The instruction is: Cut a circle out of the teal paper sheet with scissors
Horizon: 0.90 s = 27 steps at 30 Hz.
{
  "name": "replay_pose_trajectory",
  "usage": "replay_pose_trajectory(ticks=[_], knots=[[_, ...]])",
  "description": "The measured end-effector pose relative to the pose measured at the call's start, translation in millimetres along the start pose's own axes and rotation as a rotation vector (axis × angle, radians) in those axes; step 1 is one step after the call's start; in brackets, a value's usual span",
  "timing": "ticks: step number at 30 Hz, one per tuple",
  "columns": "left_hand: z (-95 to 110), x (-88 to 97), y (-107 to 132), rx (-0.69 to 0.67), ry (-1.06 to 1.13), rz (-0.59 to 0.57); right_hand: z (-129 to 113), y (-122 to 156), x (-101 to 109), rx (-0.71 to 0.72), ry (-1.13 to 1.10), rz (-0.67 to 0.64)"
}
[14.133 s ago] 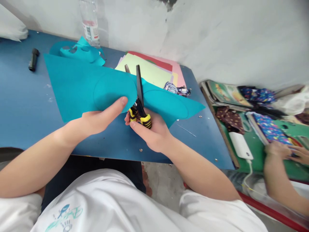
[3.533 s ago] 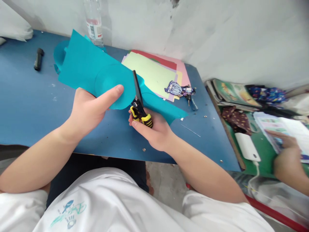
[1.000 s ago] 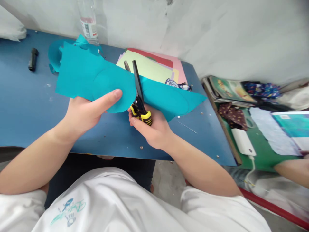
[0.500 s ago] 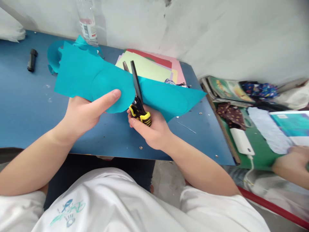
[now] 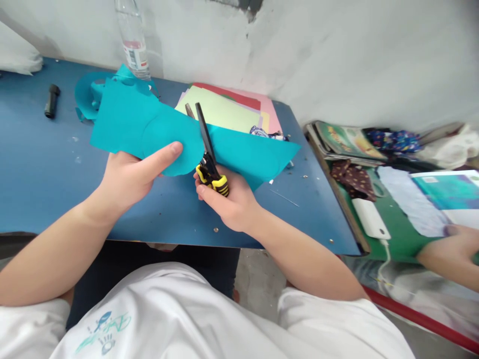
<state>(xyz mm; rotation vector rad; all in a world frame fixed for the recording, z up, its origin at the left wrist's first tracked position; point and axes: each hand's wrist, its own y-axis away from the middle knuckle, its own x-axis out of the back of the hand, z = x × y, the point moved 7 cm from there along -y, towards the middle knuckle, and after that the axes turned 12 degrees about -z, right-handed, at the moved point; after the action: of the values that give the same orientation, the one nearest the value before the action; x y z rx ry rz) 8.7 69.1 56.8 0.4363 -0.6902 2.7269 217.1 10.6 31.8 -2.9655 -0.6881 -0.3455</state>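
Note:
A teal sheet of paper with drawn circle outlines is held up above the blue table. My left hand pinches it, thumb on top over a rounded cut edge and fingers underneath. My right hand grips black-and-yellow scissors by the handles. Their blades straddle the paper, one in front and the other showing behind its upper edge. To the right of the blades, the sheet tapers to a point. Curled teal offcuts lie behind the sheet on the left.
At the back stand a clear bottle and a stack of coloured paper. A black cylindrical object lies far left. On the green table at right are magazines, a white power bank and another person's hand.
The camera view has shifted slightly. The right tip of the teal paper has moved left and turned a little. Both hands keep their holds, and the scissors remain around the sheet.

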Motion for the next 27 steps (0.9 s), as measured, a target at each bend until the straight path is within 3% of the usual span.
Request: replay_pose_trajectory(ticks=[6,13,18,24,27], knots=[[-2,1.9,-1,-0.006,0.001,-0.008,-1,-2,-1,0.022,0.022,-0.028],[9,1.2,-4,-0.04,-0.014,-0.014,-2,-2,-4,0.013,0.078,-0.058],[6,7.5,-4,-0.085,0.025,0.082,-3,-2,-6,0.015,0.113,-0.064],[-1,2.6,-6,-0.083,-0.008,-0.008,-11,-1,-2,0.077,0.168,-0.043],[-2,4.6,-5,-0.071,0.01,0.022,-7,-3,-3,0.049,0.127,-0.062]])
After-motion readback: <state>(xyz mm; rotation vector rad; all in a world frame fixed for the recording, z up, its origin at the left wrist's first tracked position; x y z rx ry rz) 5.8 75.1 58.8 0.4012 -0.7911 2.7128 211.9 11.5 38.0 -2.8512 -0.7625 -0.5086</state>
